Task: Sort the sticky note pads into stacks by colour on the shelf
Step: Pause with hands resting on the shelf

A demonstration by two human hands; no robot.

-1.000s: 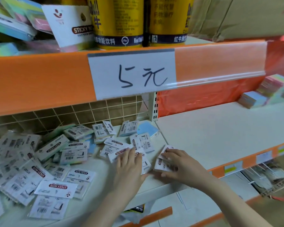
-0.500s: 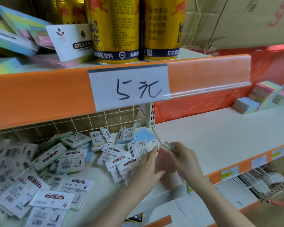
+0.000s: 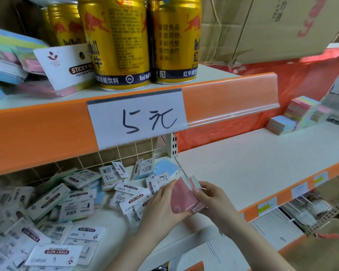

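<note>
Pink pad [image 3: 184, 196] — between both hands; left fingers [image 3: 165, 194] and right fingers [image 3: 201, 192] grasping it above shelf [image 3: 252, 173].

pink sticky note pad [image 3: 182, 196] tilted above white shelf [image 3: 243, 173].

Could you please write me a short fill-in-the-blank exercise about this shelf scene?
1. Both hands hold a pad whose facing side is ____.
2. The handwritten price sign shows the numeral ____.
3. The gold cans stand on the ____ shelf.
4. The loose pile of packaged pads lies to the person's ____.

Missing: pink; 5; upper; left
</note>
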